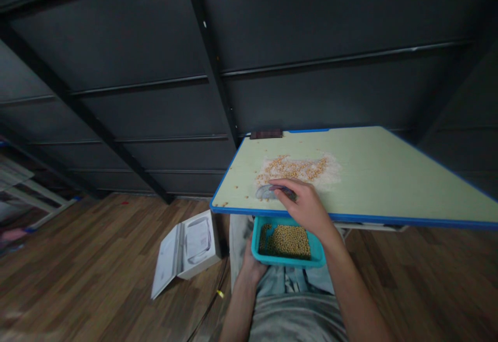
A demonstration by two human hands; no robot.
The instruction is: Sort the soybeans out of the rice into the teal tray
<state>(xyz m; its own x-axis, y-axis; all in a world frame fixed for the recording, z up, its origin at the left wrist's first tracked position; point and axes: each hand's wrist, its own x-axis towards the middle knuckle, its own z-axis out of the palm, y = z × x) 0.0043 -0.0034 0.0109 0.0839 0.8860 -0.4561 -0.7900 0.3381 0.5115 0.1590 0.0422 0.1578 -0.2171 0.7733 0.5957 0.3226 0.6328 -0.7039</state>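
Grey tool (264,192) partly behind right hand (302,202)

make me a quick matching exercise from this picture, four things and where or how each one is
1. turquoise tray
2. white box
3. left hand
4. right hand

A. gripping a grey tool at the tabletop
B. open on the wooden floor
C. against the tray's side
D. below the tabletop's near edge, with beans inside

Pairs: 1-D, 2-B, 3-C, 4-A
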